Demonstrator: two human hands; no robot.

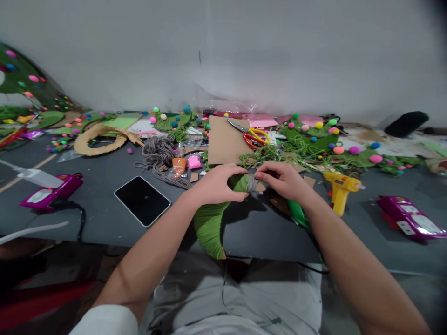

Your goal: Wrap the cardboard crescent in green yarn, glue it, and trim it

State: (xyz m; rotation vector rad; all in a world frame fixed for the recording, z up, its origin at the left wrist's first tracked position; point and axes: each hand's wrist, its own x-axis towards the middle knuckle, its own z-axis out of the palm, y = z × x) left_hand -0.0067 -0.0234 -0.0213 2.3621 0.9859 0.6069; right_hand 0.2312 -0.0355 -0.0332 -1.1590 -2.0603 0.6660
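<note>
A curved cardboard piece wrapped in green yarn (209, 226) hangs over the table's front edge, its lower tip bare. My left hand (223, 184) is wrapped round its upper part, thumb and fingers on either side. Grey yarn (252, 183) is wound over the green near the upper end, where brown cardboard shows. At that end my right hand (281, 179) has thumb and forefinger pinched together by the grey winding; what lies between the fingertips is too small to make out. A thin grey strand runs down from the lower tip toward my lap.
A phone (143, 201) lies left of my hands, with a grey yarn skein (158, 156) behind it. Scissors (249, 135) rest on a cardboard sheet (223, 151). To the right are a yellow glue gun (340, 190) and a purple power strip (410, 217); another purple strip (57, 191) is left.
</note>
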